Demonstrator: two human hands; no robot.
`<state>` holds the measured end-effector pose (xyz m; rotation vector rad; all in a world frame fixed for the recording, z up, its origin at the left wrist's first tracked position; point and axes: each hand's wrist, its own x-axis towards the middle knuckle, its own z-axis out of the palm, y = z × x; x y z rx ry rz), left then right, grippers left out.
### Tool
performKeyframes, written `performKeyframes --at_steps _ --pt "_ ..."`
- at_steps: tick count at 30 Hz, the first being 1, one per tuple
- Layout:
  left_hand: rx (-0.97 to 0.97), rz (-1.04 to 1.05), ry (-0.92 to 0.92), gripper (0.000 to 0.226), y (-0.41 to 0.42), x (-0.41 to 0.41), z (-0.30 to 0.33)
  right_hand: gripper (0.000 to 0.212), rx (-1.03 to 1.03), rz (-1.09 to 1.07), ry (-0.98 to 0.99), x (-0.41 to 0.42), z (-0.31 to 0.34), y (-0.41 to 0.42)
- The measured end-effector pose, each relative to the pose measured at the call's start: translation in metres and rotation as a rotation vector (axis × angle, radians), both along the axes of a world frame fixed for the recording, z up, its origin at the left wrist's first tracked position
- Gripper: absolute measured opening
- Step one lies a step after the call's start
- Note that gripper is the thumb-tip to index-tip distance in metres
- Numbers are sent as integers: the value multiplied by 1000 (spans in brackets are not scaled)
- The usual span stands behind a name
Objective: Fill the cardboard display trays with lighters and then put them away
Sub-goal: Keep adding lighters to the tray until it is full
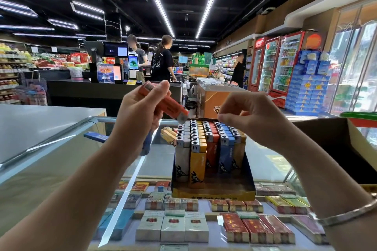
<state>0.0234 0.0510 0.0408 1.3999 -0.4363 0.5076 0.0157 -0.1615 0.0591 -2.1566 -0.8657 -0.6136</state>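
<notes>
Cardboard display tray (214,192), dark blue walls with a yellow front lip, standing on the glass counter (61,149). Packed with upright lighters (206,144) in rows: white, yellow, red, blue, tan, silver tops up. Left hand (140,108) gripping an orange lighter (163,102), tilted, metal end just above the back-left row. Right hand (251,114) curled, fingertips pinching at the back rows. Blue lighter (95,136) lying apart on the counter, left.

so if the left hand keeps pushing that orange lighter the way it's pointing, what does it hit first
Most likely the tops of the lighters in the back left corner of the display tray. The left hand angles the orange lighter down and right, its metal end just above the white row, though depth is uncertain.
</notes>
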Motion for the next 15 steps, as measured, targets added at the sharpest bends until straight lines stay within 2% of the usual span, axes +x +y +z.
performKeyframes --at_steps 3,6,11,15 --pt "12 -104 27 24 0 1 0 12 69 92 52 -1 -7 14" --pt "47 -164 12 24 -4 1 -2 22 164 173 115 -2 -12 22" --pt "79 -145 -28 29 -9 -1 -3 31 304 260 164 -1 -15 25" --pt "97 -138 -27 33 -10 0 -4 28 382 364 230 -2 -13 24"
